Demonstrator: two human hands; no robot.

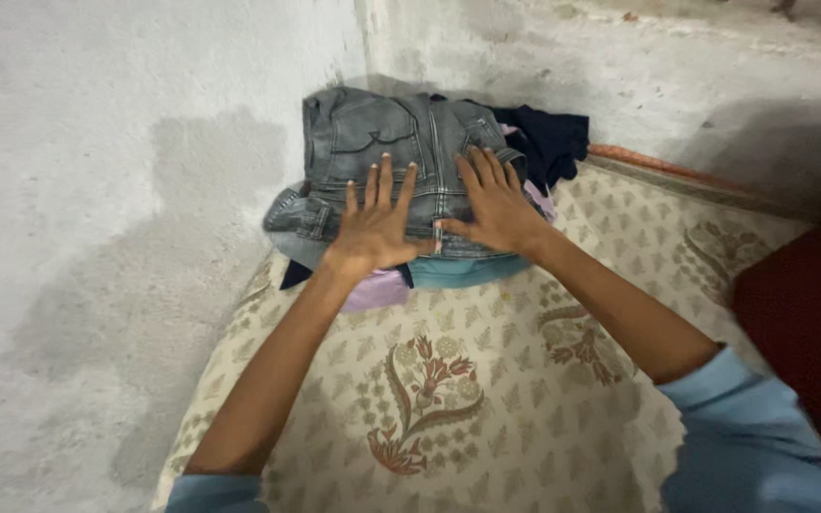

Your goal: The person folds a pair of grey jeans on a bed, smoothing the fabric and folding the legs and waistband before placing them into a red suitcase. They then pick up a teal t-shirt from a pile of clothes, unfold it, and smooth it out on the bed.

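Both of your hands lie flat and open on the folded grey jeans (pixel 401 161), which sit on top of a small pile of clothes at the far end of the bed, close to the corner of the grey wall (pixel 97 190). Your left hand (pixel 375 223) presses on the near left part of the jeans, with the fingers spread and pointing away from you. Your right hand (pixel 498 204) rests just beside it on the near right part of the jeans, also with fingers stretched out; the two thumbs are close to each other but I cannot tell if they touch. Neither hand is gripping anything. Under the jeans you see a lilac garment (pixel 377 290) and a teal garment (pixel 472 274) coming out at the near edge, and a dark navy garment (pixel 553 138) lies behind the jeans on the right. The pile stands on a cream bedsheet (pixel 448 399) with a red and green flower pattern. To the right of the jeans, well apart, there is a dark red cloth (pixel 810 313) on the bed.
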